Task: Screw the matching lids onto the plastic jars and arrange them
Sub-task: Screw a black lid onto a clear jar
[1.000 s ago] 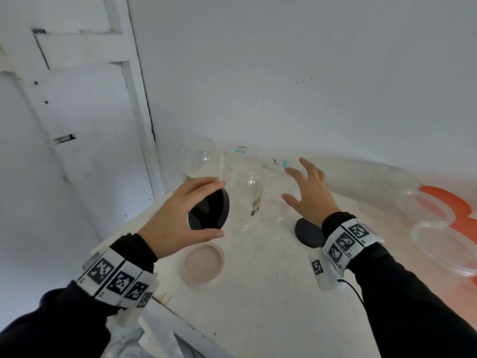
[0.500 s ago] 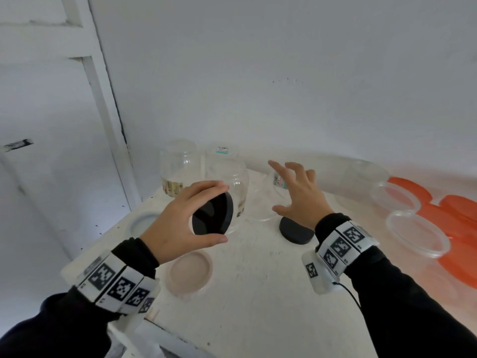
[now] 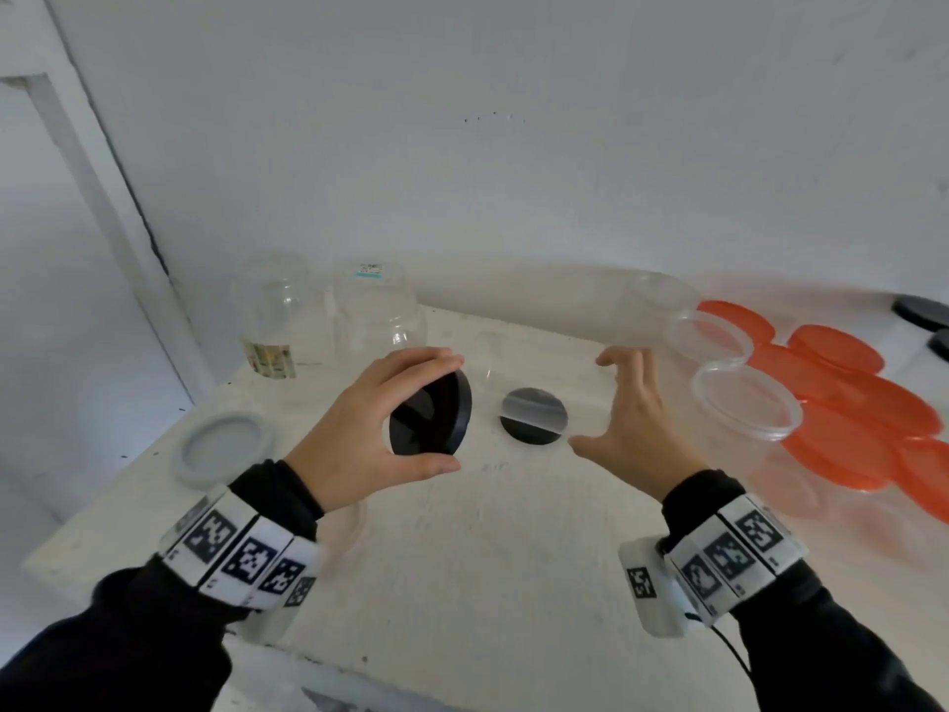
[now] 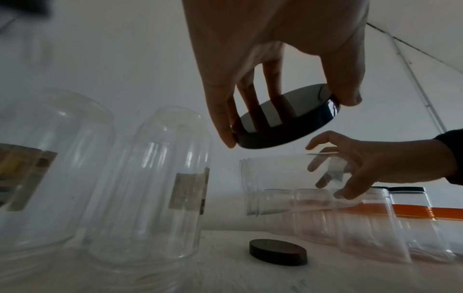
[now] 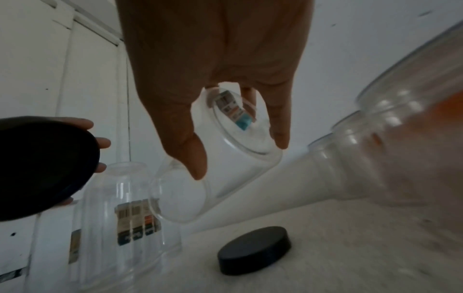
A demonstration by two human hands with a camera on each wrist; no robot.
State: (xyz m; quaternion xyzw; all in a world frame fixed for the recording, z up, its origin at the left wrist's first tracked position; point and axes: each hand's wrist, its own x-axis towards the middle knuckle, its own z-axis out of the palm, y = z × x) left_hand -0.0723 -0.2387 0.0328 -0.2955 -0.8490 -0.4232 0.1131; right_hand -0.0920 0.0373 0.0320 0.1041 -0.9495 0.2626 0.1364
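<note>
My left hand [image 3: 447, 413] grips a black round lid [image 3: 429, 421] by its rim between thumb and fingers, tilted on edge above the table. My right hand [image 3: 590, 400] holds a small clear plastic jar [image 3: 539, 362] off the table, with thumb and fingers curled round its body. The jar [image 5: 238, 150] lies on its side, with its threaded mouth [image 4: 248, 188] turned toward the held lid [image 4: 285, 123], a short gap apart. A second black lid [image 3: 534, 416] lies flat on the white table under the jar.
Two taller clear jars [image 3: 269, 321] [image 3: 377, 316] stand upside down at the back left. A pale grey lid [image 3: 226, 447] lies near the table's left edge. Clear tubs [image 3: 744, 408] and several orange lids [image 3: 842, 403] crowd the right side. The wall is close behind.
My right hand reached the small clear jar at the back, took hold of it and lifted it onto its side. The left hand kept the black lid and drew nearer.
</note>
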